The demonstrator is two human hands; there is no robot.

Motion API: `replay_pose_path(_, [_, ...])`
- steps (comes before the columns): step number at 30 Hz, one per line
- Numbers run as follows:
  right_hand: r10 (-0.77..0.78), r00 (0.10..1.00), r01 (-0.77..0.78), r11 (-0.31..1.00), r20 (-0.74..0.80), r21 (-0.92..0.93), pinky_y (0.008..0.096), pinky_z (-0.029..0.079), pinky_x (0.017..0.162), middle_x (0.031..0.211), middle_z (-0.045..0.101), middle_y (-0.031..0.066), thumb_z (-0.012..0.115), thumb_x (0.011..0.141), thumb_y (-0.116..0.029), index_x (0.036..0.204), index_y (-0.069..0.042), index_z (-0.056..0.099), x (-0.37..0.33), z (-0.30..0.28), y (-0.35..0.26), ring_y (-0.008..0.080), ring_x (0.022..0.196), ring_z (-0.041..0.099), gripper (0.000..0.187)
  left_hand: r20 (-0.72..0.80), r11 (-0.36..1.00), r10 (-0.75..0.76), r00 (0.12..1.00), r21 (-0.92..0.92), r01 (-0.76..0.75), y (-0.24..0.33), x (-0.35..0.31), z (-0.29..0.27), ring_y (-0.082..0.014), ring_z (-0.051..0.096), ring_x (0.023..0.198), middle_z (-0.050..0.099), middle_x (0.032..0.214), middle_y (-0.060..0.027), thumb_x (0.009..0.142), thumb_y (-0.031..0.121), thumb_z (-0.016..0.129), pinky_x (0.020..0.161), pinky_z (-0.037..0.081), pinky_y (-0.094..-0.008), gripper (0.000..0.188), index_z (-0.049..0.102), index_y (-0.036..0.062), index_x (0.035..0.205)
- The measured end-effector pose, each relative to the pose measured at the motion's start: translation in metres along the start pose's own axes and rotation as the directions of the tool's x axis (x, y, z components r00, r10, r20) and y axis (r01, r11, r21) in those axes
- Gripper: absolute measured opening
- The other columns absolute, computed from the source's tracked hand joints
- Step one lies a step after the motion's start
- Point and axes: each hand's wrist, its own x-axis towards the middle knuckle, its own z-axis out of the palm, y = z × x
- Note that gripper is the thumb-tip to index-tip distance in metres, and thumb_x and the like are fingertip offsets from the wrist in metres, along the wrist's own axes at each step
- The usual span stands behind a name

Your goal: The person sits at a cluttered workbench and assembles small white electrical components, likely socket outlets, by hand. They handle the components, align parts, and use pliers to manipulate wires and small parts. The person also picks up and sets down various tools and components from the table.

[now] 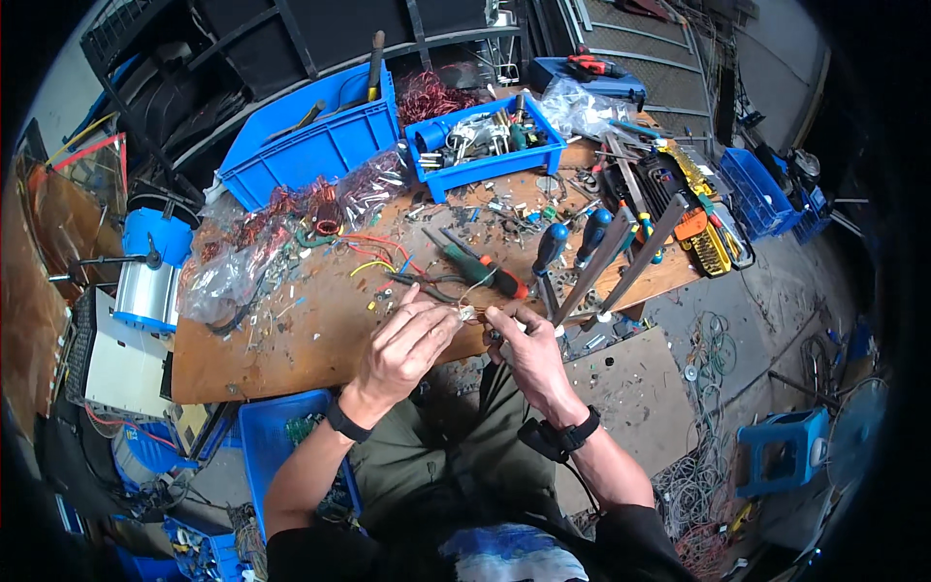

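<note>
Carefully keep your left hand (402,344) pinched on the small pale part (467,312) while your right hand (524,351), closed on its wire end, works just above the bench edge (291,373).

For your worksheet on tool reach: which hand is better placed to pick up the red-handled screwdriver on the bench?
Probably the right hand: the red-handled screwdriver lies just above it. The left hand pinches the small part.

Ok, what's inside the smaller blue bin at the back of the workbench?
The smaller blue bin holds a blue cylindrical part and a jumble of metal pieces and wires. Whatever lies beneath that pile is covered.
</note>
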Motion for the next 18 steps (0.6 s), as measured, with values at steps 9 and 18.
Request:
replay_pose_path(9, [-0.005, 0.997, -0.003, 0.994, -0.072, -0.113, 0.0251, 0.044, 0.055, 0.073, 0.063, -0.001, 0.075, 0.098, -0.026, 0.091, -0.003, 0.069, 0.004, -0.005, 0.008, 0.0064, 0.062, 0.054, 0.025, 0.045, 1.0, 0.008, 0.999, 0.004, -0.008, -0.025, -0.02, -0.008, -0.0301, 0.071, 0.098, 0.073, 0.104, -0.0115, 0.083, 0.002, 0.077, 0.104, 0.055, -0.0499, 0.021, 0.075, -0.0008, 0.104])
replay_pose_path(18, [-0.024, 0.997, 0.016, 0.994, -0.074, -0.107, 0.0252, 0.045, 0.058, 0.077, 0.063, -0.0002, 0.073, 0.099, -0.025, 0.095, -0.005, 0.067, 0.009, -0.004, 0.001, 0.0087, 0.066, 0.058, 0.021, 0.035, 0.558, -0.761, 0.647, -0.475, 0.681, -0.036, -0.047, -0.034, -0.0121, 0.069, 0.094, 0.075, 0.105, -0.0102, 0.099, 0.008, 0.071, 0.084, 0.055, -0.0271, 0.022, 0.074, -0.0054, 0.116])
